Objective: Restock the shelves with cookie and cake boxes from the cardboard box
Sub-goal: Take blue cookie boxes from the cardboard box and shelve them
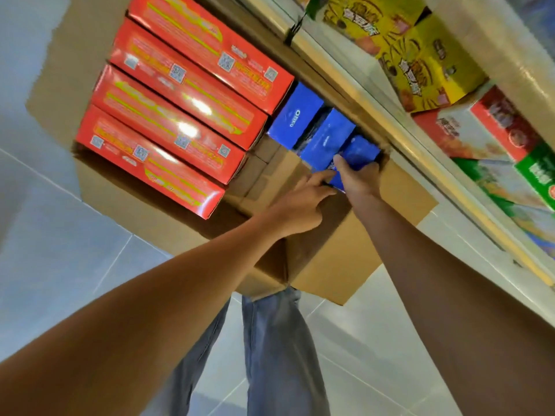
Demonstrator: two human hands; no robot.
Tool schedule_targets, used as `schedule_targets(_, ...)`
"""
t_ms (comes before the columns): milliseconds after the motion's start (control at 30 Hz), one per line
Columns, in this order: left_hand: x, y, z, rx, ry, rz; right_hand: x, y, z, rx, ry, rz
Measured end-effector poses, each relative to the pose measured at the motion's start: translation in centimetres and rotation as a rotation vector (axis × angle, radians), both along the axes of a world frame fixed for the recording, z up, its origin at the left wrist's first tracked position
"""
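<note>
An open cardboard box [327,265] stands on the floor against the shelf. Several large red boxes [168,127] stand on edge in its left part. Three blue cookie boxes fill the right part: one at the back [295,120], one in the middle [326,139], and the nearest one [359,153]. My right hand [357,175] is shut on the nearest blue box, thumb on its left side. My left hand [300,204] reaches in beside it, fingertips touching the lower edge of that box. The box's lower part is hidden by my hands.
To the right runs a shelf [381,109] with a pale metal edge, stocked with yellow snack boxes [420,61] and red-white and green boxes [492,136]. Grey tiled floor [60,265] lies to the left. My legs in blue jeans [270,349] stand below the carton.
</note>
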State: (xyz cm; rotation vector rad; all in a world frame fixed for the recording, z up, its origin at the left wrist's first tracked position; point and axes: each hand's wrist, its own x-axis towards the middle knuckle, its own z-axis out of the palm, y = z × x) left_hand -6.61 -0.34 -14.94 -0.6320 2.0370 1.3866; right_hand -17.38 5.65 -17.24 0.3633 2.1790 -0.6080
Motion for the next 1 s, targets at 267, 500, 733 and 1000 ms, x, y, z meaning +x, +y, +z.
schedule_targets(267,1.1,-2.8,2.4,-0.065,-0.047,0.4,0.0,1.6,3.2,-0.002,0.007,0.028)
schedule_targets(500,0.1,-6.0,9.7,-0.006,-0.11,0.377,-0.3,3.5,12.0,-0.012,0.022,0.115)
schedule_targets(733,-3.0,-7.3,21.3,-0.106,0.052,0.145,-1.2,4.3,23.7,-0.183,0.0,0.178)
schedule_targets(1000,-6.6,-7.7,37.7,-0.126,0.237,-0.499,-2.6,1.3,40.5,-0.341,-0.14,0.47)
